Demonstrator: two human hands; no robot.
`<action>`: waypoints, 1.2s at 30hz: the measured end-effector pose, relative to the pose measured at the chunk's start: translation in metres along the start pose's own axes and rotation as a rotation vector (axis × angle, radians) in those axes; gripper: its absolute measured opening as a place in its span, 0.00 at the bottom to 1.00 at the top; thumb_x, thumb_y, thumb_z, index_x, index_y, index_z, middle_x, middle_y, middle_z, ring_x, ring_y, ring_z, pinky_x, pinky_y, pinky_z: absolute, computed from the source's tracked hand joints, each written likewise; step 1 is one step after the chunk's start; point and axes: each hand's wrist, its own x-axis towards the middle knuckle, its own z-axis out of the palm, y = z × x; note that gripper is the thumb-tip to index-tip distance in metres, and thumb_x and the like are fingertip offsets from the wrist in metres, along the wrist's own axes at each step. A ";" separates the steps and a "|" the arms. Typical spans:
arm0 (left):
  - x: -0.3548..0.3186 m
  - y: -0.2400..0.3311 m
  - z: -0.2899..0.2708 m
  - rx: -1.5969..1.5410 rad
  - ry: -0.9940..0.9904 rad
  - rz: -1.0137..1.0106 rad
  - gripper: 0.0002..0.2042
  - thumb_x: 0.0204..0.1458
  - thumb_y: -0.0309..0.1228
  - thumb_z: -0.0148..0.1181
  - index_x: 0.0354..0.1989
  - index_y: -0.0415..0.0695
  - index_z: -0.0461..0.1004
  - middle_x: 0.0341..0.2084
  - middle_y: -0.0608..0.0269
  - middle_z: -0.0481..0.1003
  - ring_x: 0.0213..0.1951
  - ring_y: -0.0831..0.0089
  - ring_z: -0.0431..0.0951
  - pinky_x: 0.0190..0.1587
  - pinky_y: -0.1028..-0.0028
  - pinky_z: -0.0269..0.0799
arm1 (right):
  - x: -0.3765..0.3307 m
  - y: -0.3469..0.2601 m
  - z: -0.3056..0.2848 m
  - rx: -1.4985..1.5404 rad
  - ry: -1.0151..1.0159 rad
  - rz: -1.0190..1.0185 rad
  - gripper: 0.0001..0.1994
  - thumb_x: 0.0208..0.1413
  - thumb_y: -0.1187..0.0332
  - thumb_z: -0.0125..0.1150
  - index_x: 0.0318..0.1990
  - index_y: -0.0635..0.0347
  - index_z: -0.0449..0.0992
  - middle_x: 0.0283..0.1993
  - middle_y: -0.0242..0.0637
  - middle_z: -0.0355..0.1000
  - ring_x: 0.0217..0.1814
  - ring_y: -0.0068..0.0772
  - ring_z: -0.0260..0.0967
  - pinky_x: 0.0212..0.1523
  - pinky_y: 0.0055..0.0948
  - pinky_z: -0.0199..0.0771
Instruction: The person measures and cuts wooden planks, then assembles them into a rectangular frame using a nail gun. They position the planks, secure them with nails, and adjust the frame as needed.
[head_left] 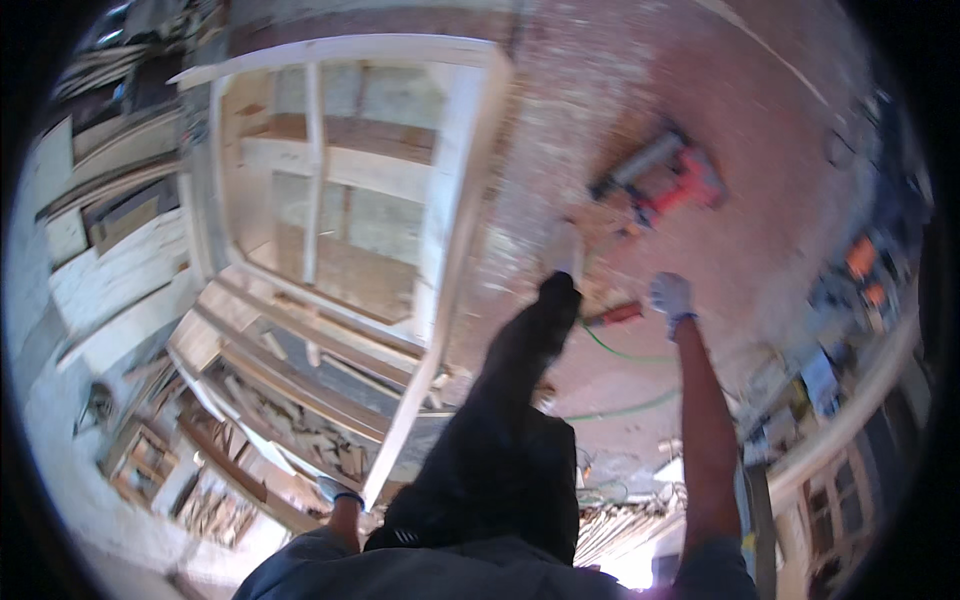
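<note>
A large pale wooden frame (455, 210) with crossbars stands on my left. At its near corner is my left hand (338, 491) in a light glove, closed on the frame's edge, its fingers small and partly hidden. Out over the floor to the right is my right hand (671, 295), in a whitish glove, with its fingers curled in and nothing visible in them. Close beside it on the floor lies a red-handled tool (614, 315), its kind unclear. Farther off rests a red and black nail gun (665, 182), apart from both hands.
A green hose (625, 412) trails across the reddish floor (770, 230). My leg (500, 370) reaches forward beside the frame. Boards and offcuts (130, 270) are stacked at the left. Assorted tools and clutter (860, 275) lie along the right side.
</note>
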 end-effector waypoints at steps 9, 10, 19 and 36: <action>0.002 -0.001 -0.065 0.073 0.400 -0.116 0.29 0.56 0.72 0.44 0.29 0.56 0.66 0.13 0.64 0.63 0.15 0.62 0.67 0.16 0.58 0.65 | 0.159 0.180 0.017 0.652 -0.120 0.352 0.09 0.64 0.60 0.64 0.41 0.52 0.74 0.27 0.30 0.70 0.30 0.37 0.72 0.33 0.40 0.75; 0.006 -0.051 -0.075 -0.028 0.442 -0.231 0.31 0.58 0.71 0.38 0.29 0.55 0.66 0.14 0.64 0.64 0.13 0.60 0.65 0.16 0.57 0.64 | 0.191 0.222 -0.002 1.482 0.108 0.810 0.09 0.66 0.59 0.64 0.43 0.51 0.74 0.27 0.27 0.67 0.30 0.33 0.70 0.33 0.37 0.75; -0.057 0.009 -0.018 0.019 0.299 -0.222 0.21 0.62 0.54 0.39 0.30 0.50 0.66 0.14 0.61 0.63 0.14 0.60 0.65 0.17 0.60 0.63 | 0.212 0.280 0.039 1.616 0.325 0.921 0.24 0.61 0.60 0.69 0.62 0.49 0.70 0.58 0.35 0.75 0.55 0.37 0.74 0.54 0.39 0.80; -0.051 -0.036 -0.010 -0.063 0.144 0.157 0.24 0.65 0.50 0.47 0.42 0.39 0.79 0.33 0.59 0.79 0.35 0.64 0.80 0.39 0.61 0.76 | 0.055 -0.053 -0.125 1.208 0.353 0.544 0.07 0.64 0.65 0.64 0.35 0.52 0.72 0.29 0.26 0.68 0.30 0.23 0.67 0.32 0.28 0.71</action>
